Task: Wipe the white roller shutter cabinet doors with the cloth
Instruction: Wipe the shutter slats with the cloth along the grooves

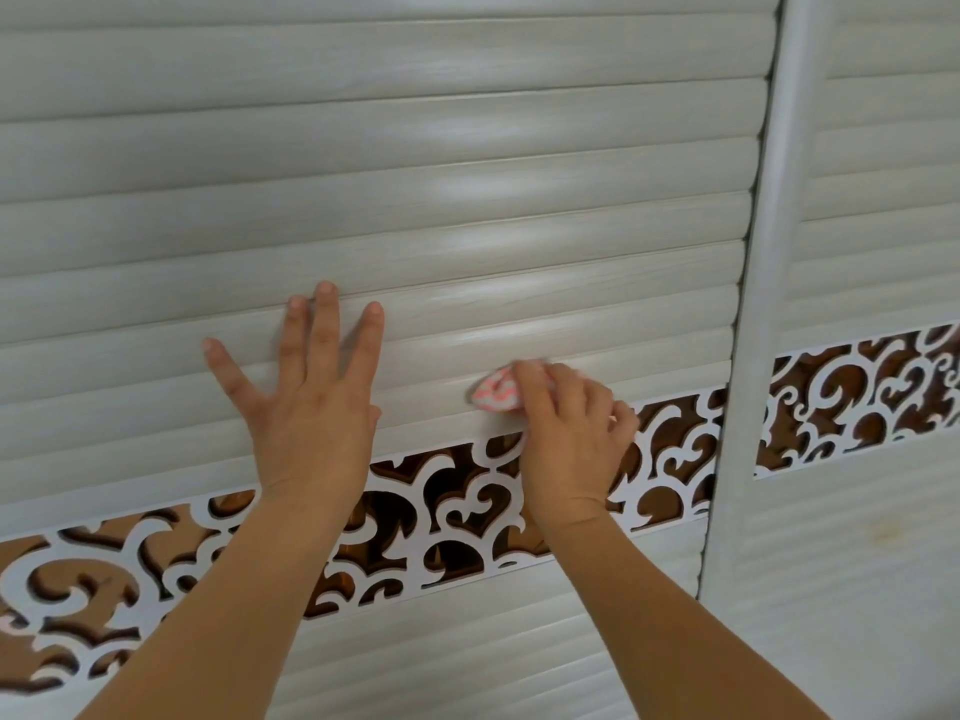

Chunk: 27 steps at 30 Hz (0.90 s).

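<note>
Head view: we are wiping the left door (415, 148).
Right hand (571, 439): gripping the cloth (494, 393) against a slat.
Left hand (311, 402): pressing flat, fingers straight.
Left to do: we are judging the right door (883, 148) unwiped.

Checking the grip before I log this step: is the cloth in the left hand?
No, the right hand grips the pink-and-white cloth against the slats, while the left hand lies flat with spread fingers on the cabinet door.
</note>
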### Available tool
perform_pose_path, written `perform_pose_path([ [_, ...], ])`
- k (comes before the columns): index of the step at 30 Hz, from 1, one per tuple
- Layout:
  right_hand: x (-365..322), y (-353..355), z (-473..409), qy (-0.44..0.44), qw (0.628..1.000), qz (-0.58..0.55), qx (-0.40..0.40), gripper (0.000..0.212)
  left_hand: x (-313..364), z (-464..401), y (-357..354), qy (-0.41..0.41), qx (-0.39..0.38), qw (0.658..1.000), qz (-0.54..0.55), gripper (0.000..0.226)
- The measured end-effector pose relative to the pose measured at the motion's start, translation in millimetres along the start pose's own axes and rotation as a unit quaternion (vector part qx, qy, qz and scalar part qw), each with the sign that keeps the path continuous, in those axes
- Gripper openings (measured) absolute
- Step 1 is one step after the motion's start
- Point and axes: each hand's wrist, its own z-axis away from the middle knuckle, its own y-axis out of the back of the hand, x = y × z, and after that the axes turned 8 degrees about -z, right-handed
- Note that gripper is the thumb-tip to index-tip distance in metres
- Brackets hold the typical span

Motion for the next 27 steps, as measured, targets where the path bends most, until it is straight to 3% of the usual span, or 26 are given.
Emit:
perform_pose_path([
  [4,2,4,0,0.067,0.997,0.016,-0.031,0.059,-1,0,0,-0.002,0.012,1.0,0.026,0.093],
  [8,30,6,-5,-0.023,0.999,0.035,0.009,0.061,-1,0,-1,-0.004,0.007,1.0,0.019,0.094],
  [11,14,2,-3,-0.058,0.998,0.027,0.029,0.06,-1,0,-1,0.003,0.001,1.0,0.011,0.094],
  [15,1,2,3,0.052,0.998,0.022,-0.006,0.063,0,0,-1,0.004,-0.003,1.0,0.005,0.092],
  [18,17,7,-5,0.073,0.997,0.03,-0.021,0.059,0,0,0,0.001,0.003,1.0,0.011,0.093],
  [27,91,30,-30,-0.17,0.983,0.053,-0.039,0.053,-3,2,-2,0.003,0.009,1.0,0.025,0.092],
])
